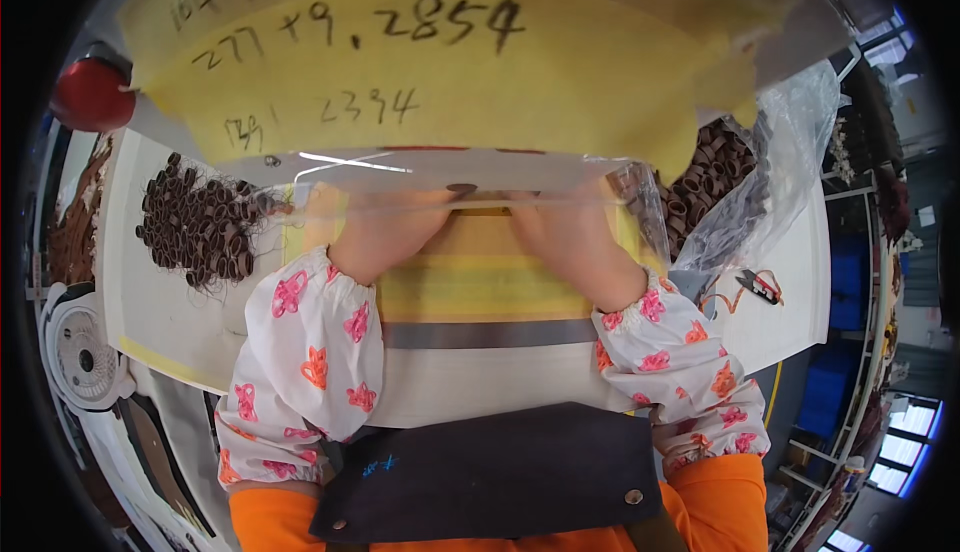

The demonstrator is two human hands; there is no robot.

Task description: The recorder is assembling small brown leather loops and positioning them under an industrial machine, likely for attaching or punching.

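Both my hands reach under the overhanging pale machine head [250, 167], which is covered with yellow paper marked in black handwriting. My left hand [393, 230] has its thumb against a small dark brown piece [462, 189]; the other fingertips are hidden. Opposite it, my right hand [568, 237] points inward with its fingers close together, their tips cut off by the machine head, so what they hold cannot be made out. Between the wrists lies a work surface banded with yellow tape [480, 297]. Floral white sleeve covers run up both forearms.
Brown loops [205, 222] trailing threads are heaped on the left of the white table [150, 327]. More loops [705, 177] fill a clear plastic bag [790, 142] at right. Thread snips [760, 287] lie near the right forearm. A white fan [85, 357] stands beyond the left edge.
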